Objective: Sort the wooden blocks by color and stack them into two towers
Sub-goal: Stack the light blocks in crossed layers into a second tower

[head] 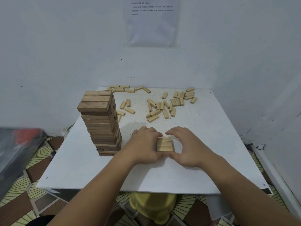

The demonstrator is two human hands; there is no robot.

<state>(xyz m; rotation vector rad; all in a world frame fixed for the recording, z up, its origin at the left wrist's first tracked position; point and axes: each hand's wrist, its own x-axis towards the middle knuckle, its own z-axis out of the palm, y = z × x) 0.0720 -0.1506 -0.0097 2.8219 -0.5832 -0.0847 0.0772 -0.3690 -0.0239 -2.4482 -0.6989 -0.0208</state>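
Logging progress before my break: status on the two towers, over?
Hands: left hand and right hand cupped round small light stack. Tall dark tower stands left, apart. Many loose light blocks scattered far side; nothing in the way.

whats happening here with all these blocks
A person is stacking wooden blocks by color on a white table. A tall dark tower stands at the left. The left hand and right hand cup a low light stack, only a few layers high. Many loose light blocks lie scattered at the far side, not yet stacked.
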